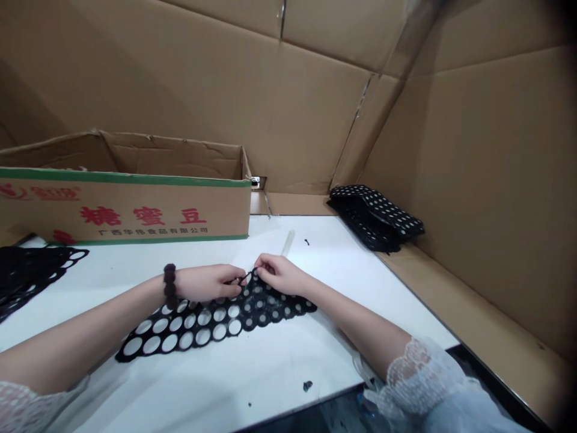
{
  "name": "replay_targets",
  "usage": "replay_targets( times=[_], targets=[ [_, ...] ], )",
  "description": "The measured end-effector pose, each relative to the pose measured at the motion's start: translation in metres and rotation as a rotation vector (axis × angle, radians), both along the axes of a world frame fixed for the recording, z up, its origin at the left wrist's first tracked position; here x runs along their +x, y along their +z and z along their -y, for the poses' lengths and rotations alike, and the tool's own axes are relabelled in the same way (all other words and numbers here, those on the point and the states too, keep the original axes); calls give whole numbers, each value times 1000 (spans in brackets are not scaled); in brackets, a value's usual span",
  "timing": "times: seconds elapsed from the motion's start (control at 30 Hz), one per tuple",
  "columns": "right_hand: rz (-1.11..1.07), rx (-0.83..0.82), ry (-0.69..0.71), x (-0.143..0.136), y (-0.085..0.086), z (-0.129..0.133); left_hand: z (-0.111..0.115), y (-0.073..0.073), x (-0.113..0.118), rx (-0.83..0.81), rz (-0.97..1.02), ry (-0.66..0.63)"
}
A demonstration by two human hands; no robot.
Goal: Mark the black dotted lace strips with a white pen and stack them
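Note:
A strip of black fabric with rows of round holes (195,328) lies slantwise on the white table. At its upper edge my left hand (205,282), with a dark band on the wrist, pinches the fabric between thumb and fingers. Close beside it, my right hand (282,273) grips the same edge near the fabric's peak. The holes are large on the left part and smaller, partly filled in, toward the right. Both hands cover some of the upper edge, so the exact spot pinched is hidden.
An open cardboard box (135,207) with red lettering stands at the back left. Folded black dotted fabric (376,216) lies at the back right. More black holed fabric (31,273) is at the left edge. Dark scraps (307,385) dot the white table (252,385); cardboard walls (216,84) surround it.

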State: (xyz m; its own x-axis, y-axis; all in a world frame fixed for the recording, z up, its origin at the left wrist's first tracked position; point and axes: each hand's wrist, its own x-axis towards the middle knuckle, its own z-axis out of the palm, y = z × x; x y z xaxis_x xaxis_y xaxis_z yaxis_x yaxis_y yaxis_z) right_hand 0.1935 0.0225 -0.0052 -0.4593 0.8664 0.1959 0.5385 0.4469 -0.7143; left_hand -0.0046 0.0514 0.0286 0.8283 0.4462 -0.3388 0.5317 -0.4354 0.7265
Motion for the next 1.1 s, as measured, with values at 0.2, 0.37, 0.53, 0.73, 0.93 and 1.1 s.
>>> replay_targets(
  times=[0.2, 0.37, 0.53, 0.73, 0.93, 1.1],
  targets=[
    [-234, -204, -100, -3, -3, -8, -7, -4, -1, -83, 8, 9],
    [-413, -324, -289, 6, -2, -14, -8, -6, -2, -228, 47, -6],
    [-309, 3, -385, 11, 11, -4, -6, -7, -3, -312, 78, 57],
    [68, 149, -184, -18, 12, 28, -11, -12, -6, -389, 116, 159],
    [-23, -45, -132, -22, 2, 29, -8, -11, -6, -378, 141, 140],
    [-200, -298, -143, -22, -3, 23, -10, -12, -6, -331, 98, 107]
  ],
)
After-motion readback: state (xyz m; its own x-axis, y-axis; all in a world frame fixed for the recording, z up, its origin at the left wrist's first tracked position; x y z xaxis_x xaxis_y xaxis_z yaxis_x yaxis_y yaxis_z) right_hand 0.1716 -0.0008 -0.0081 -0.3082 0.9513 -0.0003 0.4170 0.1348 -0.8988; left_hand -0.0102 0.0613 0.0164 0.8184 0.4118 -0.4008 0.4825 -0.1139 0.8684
